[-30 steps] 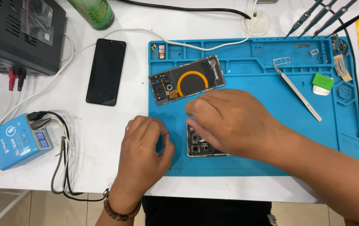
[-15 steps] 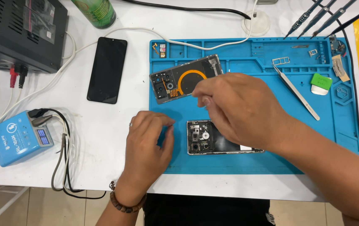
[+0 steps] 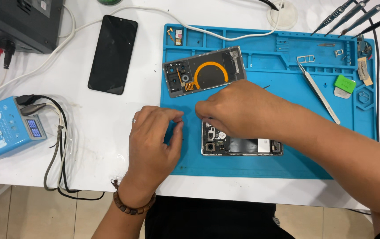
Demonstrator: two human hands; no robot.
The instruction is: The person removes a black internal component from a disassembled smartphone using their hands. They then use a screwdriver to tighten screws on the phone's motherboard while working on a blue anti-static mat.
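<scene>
- The opened phone (image 3: 241,145) lies flat on the blue work mat (image 3: 261,170), in the near half of the mat; its long axis runs left to right, camera end toward the left.
- The right hand (image 3: 238,108) rests over the camera end of the opened phone, fingertips curled down and pinched together at the phone's upper left corner. Whether a small part sits in that grip cannot be told; the fingers hide it.
- The left hand (image 3: 154,141) lies on the mat just left of the opened phone, fingers bent, thumb and forefinger closed together with nothing visible between them. It does not touch the phone.
- The right hand is the nearer one; the phone lies directly below it and extends rightward under the forearm.
- The detached back cover (image 3: 204,71) with an orange coil ring lies beyond the opened phone, tilted.
- Tweezers (image 3: 318,90) lie right of the back cover.
- A black phone (image 3: 113,54) lies on the table (image 3: 79,146) left of the mat.
</scene>
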